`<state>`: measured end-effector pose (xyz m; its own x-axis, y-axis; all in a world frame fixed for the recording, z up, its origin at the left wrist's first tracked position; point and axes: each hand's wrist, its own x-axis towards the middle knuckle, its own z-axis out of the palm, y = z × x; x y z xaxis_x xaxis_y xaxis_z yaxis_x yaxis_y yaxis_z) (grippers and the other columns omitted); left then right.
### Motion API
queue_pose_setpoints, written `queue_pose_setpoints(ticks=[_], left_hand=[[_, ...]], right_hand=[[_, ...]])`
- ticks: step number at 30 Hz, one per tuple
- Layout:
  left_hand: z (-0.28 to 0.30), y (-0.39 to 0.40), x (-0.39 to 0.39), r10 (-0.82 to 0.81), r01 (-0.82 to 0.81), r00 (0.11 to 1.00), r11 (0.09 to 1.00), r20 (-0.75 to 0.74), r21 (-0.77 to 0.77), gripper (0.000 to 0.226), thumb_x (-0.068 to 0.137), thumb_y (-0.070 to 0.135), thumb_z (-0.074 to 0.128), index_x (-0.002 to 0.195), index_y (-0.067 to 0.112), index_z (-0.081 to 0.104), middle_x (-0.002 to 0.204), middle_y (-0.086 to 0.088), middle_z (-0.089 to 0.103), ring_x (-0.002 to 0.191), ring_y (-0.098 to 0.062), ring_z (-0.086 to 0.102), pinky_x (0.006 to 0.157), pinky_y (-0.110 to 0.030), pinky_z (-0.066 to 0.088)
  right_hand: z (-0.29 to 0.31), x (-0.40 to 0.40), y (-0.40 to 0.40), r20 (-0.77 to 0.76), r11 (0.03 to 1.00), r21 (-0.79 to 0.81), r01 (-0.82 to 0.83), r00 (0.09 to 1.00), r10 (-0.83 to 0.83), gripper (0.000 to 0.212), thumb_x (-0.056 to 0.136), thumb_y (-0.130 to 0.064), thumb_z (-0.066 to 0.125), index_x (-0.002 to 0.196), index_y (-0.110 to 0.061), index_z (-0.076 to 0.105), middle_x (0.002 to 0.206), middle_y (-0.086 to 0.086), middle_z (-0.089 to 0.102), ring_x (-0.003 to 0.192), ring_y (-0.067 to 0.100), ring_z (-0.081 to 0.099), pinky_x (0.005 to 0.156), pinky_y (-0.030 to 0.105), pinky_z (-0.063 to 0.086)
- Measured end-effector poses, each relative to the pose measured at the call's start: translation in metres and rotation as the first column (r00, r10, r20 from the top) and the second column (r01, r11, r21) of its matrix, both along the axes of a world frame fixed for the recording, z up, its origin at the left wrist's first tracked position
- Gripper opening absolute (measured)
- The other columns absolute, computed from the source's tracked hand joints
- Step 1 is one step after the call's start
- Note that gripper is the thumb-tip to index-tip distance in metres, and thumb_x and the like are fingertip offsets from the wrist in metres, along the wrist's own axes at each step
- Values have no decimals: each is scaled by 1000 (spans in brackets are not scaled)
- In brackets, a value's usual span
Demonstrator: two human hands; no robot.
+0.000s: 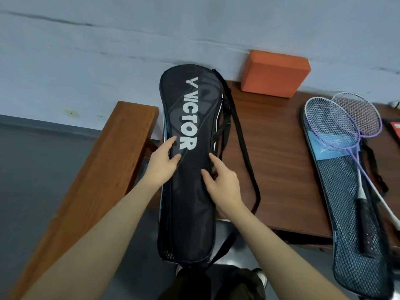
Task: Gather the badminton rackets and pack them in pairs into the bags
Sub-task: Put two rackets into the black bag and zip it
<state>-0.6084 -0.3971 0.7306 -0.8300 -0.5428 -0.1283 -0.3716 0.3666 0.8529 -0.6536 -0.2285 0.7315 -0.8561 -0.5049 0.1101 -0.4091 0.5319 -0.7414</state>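
Note:
A black racket bag (190, 191) with white VICTOR lettering lies lengthwise over the left end of the brown table (275, 135), its lower end hanging past the front edge. My left hand (162, 161) holds the bag's left edge, thumb on top. My right hand (220, 180) rests on the bag's right side near the zipper, fingers slightly curled. At the right, two purple rackets (337, 126) lie crossed on a second bag (350, 215) of black mesh with a blue panel.
An orange foam block (275, 73) stands against the wall at the table's back. A wooden bench (95, 169) runs along the left. The black bag's strap (246, 156) loops over the tabletop. A dark and red object (395, 131) sits at the far right edge.

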Motion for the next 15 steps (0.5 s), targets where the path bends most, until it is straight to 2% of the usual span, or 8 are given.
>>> queue_pose_setpoints(ticks=[2,6,9,11,13,15], left_hand=[[-10,-11,3,-7,6,999,1000,52,10,57,90,7,55,142,19,34,141,-2,45,130,-17,40,110,-37,33],[-20,-22,4,-20,16,997,998,70,57,57,89,2,55,139,20,37,136,-2,50,124,-17,47,104,-28,37],[-23,-21,8,-19,16,1000,995,25,94,56,88,2,57,138,20,39,132,-1,53,117,-12,52,96,-19,39],[-23,-20,9,-18,19,1000,994,-7,112,56,87,3,58,138,20,40,127,2,56,109,-6,55,89,-12,41],[-24,-19,11,-29,30,1000,996,-11,81,56,87,6,59,138,19,40,124,1,57,105,-7,56,90,-16,44],[-32,-12,14,-26,26,1000,1000,-4,5,54,86,8,60,136,14,42,131,-5,54,116,-18,53,101,-33,43]], right_hand=[[-7,3,-6,92,997,71,-36,995,29,50,90,-27,56,138,-20,40,87,-2,64,79,15,61,71,24,42],[-19,0,-19,228,1000,8,18,974,-19,53,91,-25,55,140,-20,34,116,-1,62,106,16,59,93,35,47],[-20,-11,-32,277,996,-47,79,959,-63,54,91,-18,54,141,-20,32,125,1,57,112,15,55,97,34,46],[-20,-15,-34,236,995,-54,79,969,-64,51,91,-16,53,139,-19,36,131,0,53,113,12,52,98,29,43],[-21,-15,-29,173,997,-46,70,983,-61,49,90,-14,54,137,-17,40,130,0,53,110,11,52,96,24,42],[-25,-11,-22,150,998,-23,66,987,-62,47,90,-14,54,136,-18,42,126,1,54,105,10,53,91,21,42]])
